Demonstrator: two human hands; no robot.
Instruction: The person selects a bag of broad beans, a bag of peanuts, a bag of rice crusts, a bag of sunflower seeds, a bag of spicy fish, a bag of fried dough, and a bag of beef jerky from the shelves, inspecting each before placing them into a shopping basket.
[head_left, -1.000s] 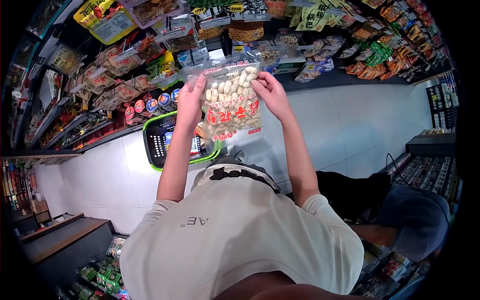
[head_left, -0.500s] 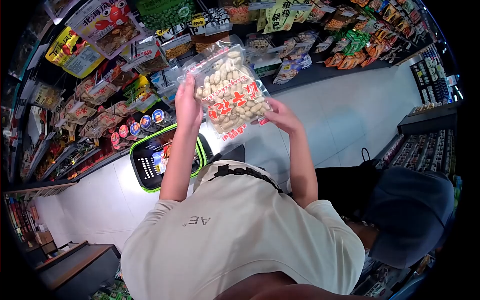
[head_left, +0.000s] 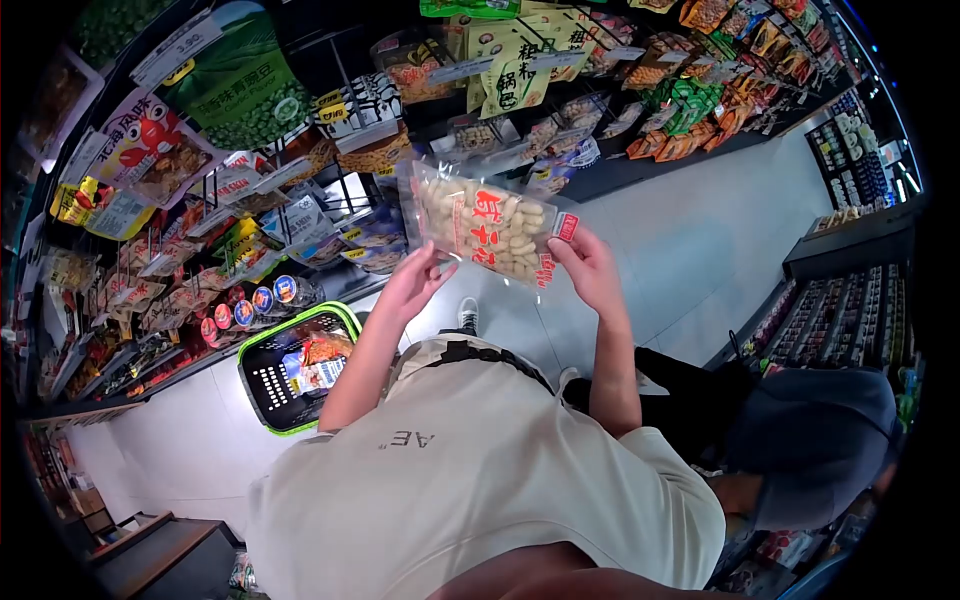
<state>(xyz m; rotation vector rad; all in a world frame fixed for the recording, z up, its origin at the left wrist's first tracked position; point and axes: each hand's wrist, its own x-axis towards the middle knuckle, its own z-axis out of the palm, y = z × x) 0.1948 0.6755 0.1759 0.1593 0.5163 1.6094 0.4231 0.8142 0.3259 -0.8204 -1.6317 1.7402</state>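
- Bag of peanuts [head_left: 487,228]: clear packet with red lettering and a red label at its right corner. It is held up flat, tilted down to the right, in front of the snack shelves [head_left: 300,215], and it covers the packets directly behind it.
- Right hand [head_left: 588,268]: closed on the bag's lower right corner, thumb on the front face by the red label.
- Left hand [head_left: 418,282]: fingers loosely spread and pointing up, just under the bag's lower left edge. It grips nothing, and whether it touches the bag cannot be told.
- Shopping basket [head_left: 268,385]: black with a green rim, on the floor below the shelves, left of the person, with packets inside. The left forearm crosses its right corner.
- Round tins [head_left: 255,300]: a row on a low shelf just above the basket.
- Large green packet [head_left: 235,95]: hanging at upper left.
- Orange and green packets [head_left: 700,125]: far shelf, upper right.
- Pale tiled floor [head_left: 700,240]: aisle to the right of the bag.
- Shoe [head_left: 467,314]: visible below the bag, between the forearms.
- Beige shirt [head_left: 480,470]: fills the lower frame and hides the floor beneath it.
- Another person in a dark cap [head_left: 820,435]: low at right, beside a dark shelf unit [head_left: 850,300].
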